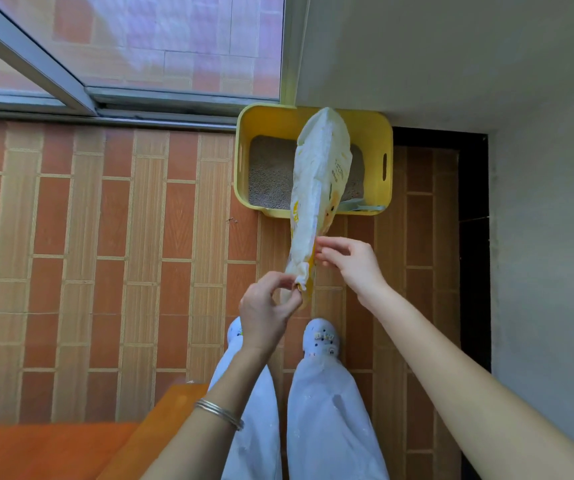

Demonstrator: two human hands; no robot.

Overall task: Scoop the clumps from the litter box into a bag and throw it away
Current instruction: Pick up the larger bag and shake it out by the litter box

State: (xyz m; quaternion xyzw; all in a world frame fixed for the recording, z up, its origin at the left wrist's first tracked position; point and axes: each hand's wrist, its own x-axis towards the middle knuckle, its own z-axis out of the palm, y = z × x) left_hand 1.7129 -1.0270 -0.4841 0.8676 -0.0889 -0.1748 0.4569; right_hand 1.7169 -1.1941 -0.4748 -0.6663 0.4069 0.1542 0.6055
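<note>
A white and yellow plastic bag [316, 188] hangs in front of me, over the yellow litter box [379, 133] that stands on the floor in the corner. My left hand [268, 306] pinches the bag's gathered near end. My right hand [347, 261] pinches the bag's edge a little farther along. Grey litter [270, 174] fills the box. A pale scoop [358, 206] lies on the box's near rim, partly hidden behind the bag.
Orange brick-pattern tiles [105, 237] cover the floor. A sliding glass door [122, 46] runs along the far left and a grey wall [521, 98] along the right. An orange wooden surface [70, 445] sits at lower left. My feet in white shoes stand below the bag.
</note>
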